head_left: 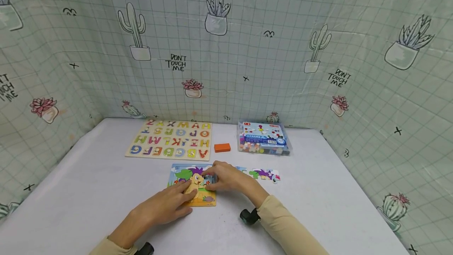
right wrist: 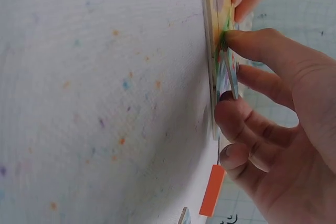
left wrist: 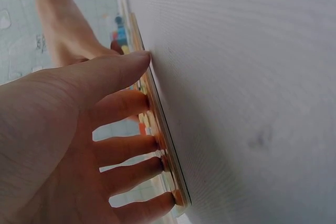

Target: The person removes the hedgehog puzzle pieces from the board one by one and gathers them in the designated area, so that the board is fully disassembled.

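Note:
A hedgehog jigsaw puzzle point(head_left: 210, 199) in a flat board lies on the white table. The left hand point(head_left: 166, 207) rests on its lower left part, fingers spread and fairly straight; in the left wrist view the fingertips point(left wrist: 159, 141) press on the board's face. Over the board's right side, the right hand point(head_left: 226, 177) pinches a thin puzzle piece point(right wrist: 232, 80) between thumb and fingers. That piece is tilted, one edge lifted off the board; its picture is mostly hidden. Right of the board lie loose puzzle pieces point(head_left: 263, 174), partly behind the right hand.
Behind the puzzle lies a wooden alphabet board point(head_left: 170, 141) with colored letters. An orange block point(head_left: 222, 147) sits beside it. At the back right is a clear plastic box point(head_left: 263, 139) of small colored parts. A patterned curtain point(head_left: 226, 70) surrounds the table's back and sides.

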A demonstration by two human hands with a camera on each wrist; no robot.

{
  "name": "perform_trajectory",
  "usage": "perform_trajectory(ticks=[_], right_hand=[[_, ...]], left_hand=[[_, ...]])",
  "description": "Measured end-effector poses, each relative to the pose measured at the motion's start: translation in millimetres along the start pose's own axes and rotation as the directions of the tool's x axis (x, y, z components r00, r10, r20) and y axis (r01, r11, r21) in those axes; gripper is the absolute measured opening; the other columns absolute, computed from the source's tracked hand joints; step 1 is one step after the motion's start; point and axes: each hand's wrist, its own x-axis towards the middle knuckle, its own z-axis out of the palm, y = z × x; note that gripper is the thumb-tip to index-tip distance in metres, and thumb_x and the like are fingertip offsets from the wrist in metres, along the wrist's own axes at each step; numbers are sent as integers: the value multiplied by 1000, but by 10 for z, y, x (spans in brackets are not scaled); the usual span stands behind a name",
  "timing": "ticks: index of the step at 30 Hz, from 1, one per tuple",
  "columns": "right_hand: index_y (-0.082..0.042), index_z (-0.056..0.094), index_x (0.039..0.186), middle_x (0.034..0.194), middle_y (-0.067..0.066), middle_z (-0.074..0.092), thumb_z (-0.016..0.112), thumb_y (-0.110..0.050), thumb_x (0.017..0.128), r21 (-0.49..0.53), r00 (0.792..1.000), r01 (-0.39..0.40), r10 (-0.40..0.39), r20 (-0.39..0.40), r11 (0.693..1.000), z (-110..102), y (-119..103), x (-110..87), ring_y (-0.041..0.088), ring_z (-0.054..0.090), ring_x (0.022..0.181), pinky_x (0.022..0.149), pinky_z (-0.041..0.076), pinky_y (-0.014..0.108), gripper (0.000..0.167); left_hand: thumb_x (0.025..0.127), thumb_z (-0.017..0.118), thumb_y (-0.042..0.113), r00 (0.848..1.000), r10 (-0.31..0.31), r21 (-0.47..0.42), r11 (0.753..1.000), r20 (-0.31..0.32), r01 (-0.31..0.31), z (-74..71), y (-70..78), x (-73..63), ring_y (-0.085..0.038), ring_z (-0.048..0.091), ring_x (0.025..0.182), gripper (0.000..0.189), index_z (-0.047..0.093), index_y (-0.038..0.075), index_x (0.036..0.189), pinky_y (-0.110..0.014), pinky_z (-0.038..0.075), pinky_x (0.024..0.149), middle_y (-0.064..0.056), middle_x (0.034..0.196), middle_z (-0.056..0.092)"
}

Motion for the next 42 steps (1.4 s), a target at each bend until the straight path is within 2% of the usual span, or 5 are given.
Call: perform_trajectory(ticks=[13, 21, 28, 35, 42], right_hand=[[-25, 67, 128, 104, -1, 63, 71, -40, 86, -134, 999, 2, -8, -37, 991, -5, -9, -26, 8, 50, 77, 65, 44, 20, 44], [-26, 69, 123, 100, -3, 64, 70, -40, 85, -114, 997, -6, -3, -74, 993, -89, 119, -198, 7, 54, 81, 66, 46, 21, 40], [-25, 70, 122, 95, -3, 61, 69, -39, 85, -62, 995, -31, 25, -93, 998, -171, 361, -489, 7, 50, 74, 60, 42, 21, 39], [-19, 70, 121, 92, -3, 61, 72, -34, 85, -22, 994, -37, 34, -108, 999, -269, 713, -943, 4, 50, 69, 60, 43, 19, 39], [-18, 71, 119, 90, -2, 61, 74, -33, 84, -25, 990, -65, 62, -127, 998, -318, 1003, -1362, 5, 51, 69, 59, 41, 17, 38]], left_hand=[[92, 68, 34, 1000, -6, 0, 1000, 3, 6, 0, 5, -1, -40, 38, 142, 53, 57, 12, 138, -58, 36, 113, -22, 153, 40], [93, 66, 32, 1000, -2, 2, 1000, -1, 2, 14, 24, 15, -40, 38, 142, 50, 57, 12, 138, -57, 36, 113, -22, 153, 39], [93, 67, 29, 1000, 3, 25, 1000, -23, -2, 9, 6, -9, -39, 42, 140, 47, 59, 14, 137, -57, 39, 111, -21, 152, 43], [95, 64, 24, 998, 48, 30, 998, -41, -47, -9, -14, -42, -42, 43, 138, 44, 58, 10, 137, -58, 40, 109, -24, 151, 42], [96, 62, 22, 998, 55, 23, 998, -36, -54, -22, 4, -49, -42, 42, 139, 43, 58, 9, 137, -57, 40, 109, -24, 151, 42]])
